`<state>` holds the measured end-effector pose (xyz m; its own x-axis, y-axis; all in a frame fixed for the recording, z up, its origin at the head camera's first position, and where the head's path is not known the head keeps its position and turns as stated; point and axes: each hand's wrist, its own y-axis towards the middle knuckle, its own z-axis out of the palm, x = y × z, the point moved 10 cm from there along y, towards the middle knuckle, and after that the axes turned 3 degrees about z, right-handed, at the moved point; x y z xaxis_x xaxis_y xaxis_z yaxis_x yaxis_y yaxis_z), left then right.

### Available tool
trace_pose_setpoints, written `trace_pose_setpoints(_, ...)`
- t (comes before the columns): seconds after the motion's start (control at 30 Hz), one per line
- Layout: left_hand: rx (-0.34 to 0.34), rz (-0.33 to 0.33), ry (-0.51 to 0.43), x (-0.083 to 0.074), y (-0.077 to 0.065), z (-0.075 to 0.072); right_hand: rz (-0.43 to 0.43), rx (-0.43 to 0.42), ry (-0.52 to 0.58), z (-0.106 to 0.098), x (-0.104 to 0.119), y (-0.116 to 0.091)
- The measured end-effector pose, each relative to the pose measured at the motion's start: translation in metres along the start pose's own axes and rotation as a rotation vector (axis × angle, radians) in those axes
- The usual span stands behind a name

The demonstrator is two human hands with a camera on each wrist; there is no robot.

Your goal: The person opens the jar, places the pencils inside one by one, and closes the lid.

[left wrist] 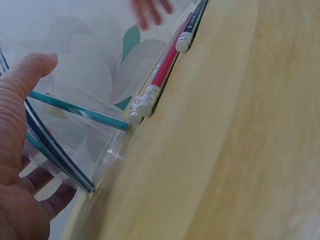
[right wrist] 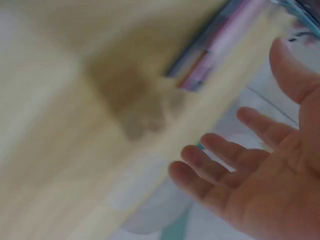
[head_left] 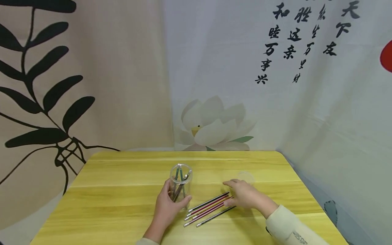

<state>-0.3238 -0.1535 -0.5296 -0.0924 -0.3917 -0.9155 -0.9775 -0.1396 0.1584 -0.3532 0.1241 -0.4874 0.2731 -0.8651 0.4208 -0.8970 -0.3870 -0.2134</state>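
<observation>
My left hand holds a clear plastic cup, which stands upright on the table; its fingers lie behind the cup wall in the left wrist view. Inside the cup lean several pencils, some teal and some dark. To the right of the cup, a loose row of striped red and black pencils lies slanted, their white eraser ends toward the cup. My right hand hovers over the far ends of these pencils. In the right wrist view its fingers are spread and relaxed, with nothing in the palm.
A clear round lid lies on the wooden table, just beyond my right hand. Behind the table's back edge hangs a curtain printed with a lotus, leaves and black characters.
</observation>
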Motion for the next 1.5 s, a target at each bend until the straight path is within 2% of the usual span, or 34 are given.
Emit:
trace_pose_setpoints(0.13, -0.004, -0.018, 0.0, 0.004, -0.001, -0.001, -0.04, 0.035, -0.031, 0.019, -0.01, -0.004)
trace_pose_setpoints(0.3, -0.003, -0.017, 0.002, 0.004, -0.002, -0.001, -0.149, -0.06, -0.093, 0.027, 0.0, -0.007)
trace_pose_setpoints(0.47, 0.003, -0.01, 0.0, 0.001, -0.001, 0.001, -0.208, -0.146, -0.107, 0.028, 0.006, -0.004)
trace_pose_setpoints(0.63, 0.014, -0.01, 0.008, -0.001, 0.0, 0.002, -0.234, -0.17, -0.099, 0.026, 0.01, 0.0)
trace_pose_setpoints(0.77, 0.018, -0.011, 0.005, -0.002, 0.0, 0.002, -0.248, -0.143, -0.095, 0.024, 0.014, 0.002)
trace_pose_setpoints(1.07, 0.024, -0.021, 0.001, -0.001, -0.001, 0.003, -0.215, -0.062, -0.088, 0.025, 0.02, 0.018)
trace_pose_setpoints(1.2, 0.023, -0.017, -0.005, -0.001, -0.001, 0.003, -0.211, -0.073, -0.085, 0.026, 0.022, 0.025)
trace_pose_setpoints(1.5, 0.018, -0.007, -0.003, -0.003, -0.001, 0.001, -0.269, -0.146, -0.138, 0.025, 0.021, 0.032)
